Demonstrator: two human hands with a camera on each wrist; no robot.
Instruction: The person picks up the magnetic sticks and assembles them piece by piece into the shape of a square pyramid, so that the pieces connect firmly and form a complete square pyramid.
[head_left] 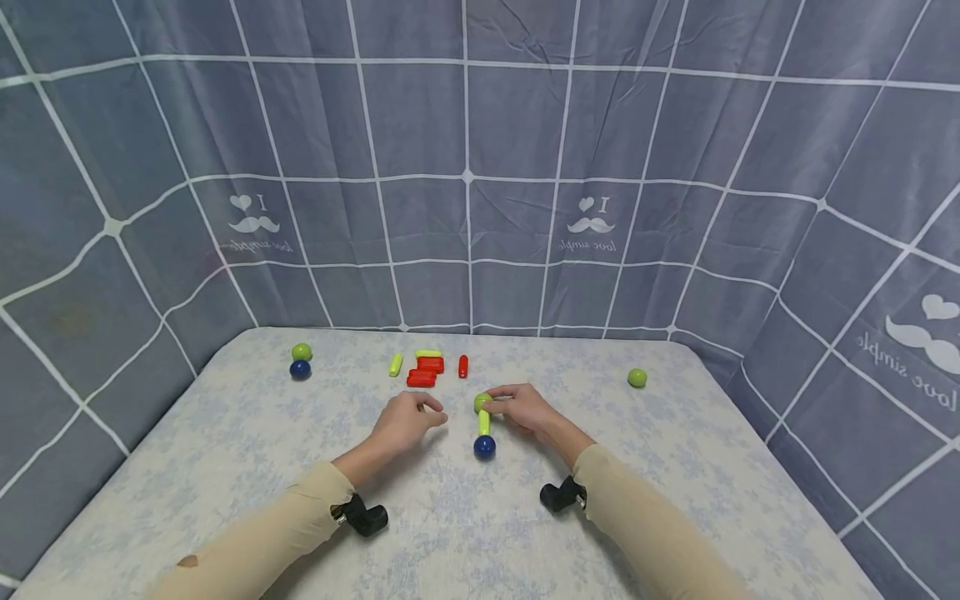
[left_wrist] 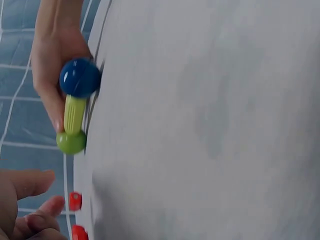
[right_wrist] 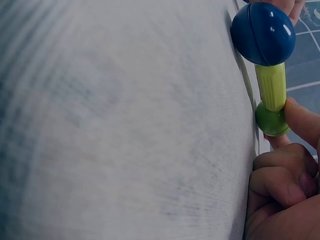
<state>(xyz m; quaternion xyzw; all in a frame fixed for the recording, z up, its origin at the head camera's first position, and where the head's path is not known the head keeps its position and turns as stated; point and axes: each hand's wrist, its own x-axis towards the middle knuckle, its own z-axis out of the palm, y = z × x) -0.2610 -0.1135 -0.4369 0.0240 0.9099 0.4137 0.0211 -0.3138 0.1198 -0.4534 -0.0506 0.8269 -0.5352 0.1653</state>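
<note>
Right hand (head_left: 525, 408): thumb and finger are clamped on a glossy light green ball (head_left: 482, 402), close to where it meets a short ribbed yellow-green rod (head_left: 483, 423); the other fingers are folded in below, as the right wrist view shows. At the rod's near end sits a glossy dark blue ball (head_left: 484, 447) — the three pieces stand joined in one line, pointing towards the person. The joined piece is at the middle of the table, between the two hands and slightly nearer the right. Whether the held ball touches the tabletop cannot be determined.

Left hand (head_left: 405, 421): holds nothing. Thumb and fingers are apart, the fingers loosely bent, and the hand is positioned left of the joined piece without touching it.

Surroundings: beyond the left hand lies a close group of short red rods (head_left: 422, 379), with a separate red rod (head_left: 462, 367) just to its right. A loose yellow-green rod (head_left: 395, 364) lies left of the group; another yellow-green rod (head_left: 429, 353) lies behind it. At far left, a second green ball (head_left: 302, 352) sits directly behind a second blue ball (head_left: 300, 369). A lone green ball (head_left: 637, 377) rests well apart on the right. Table covering (head_left: 465, 542): white, with a pale blue pattern. Backdrop: a grey-blue curtain (head_left: 517, 125) with white grid lines.
</note>
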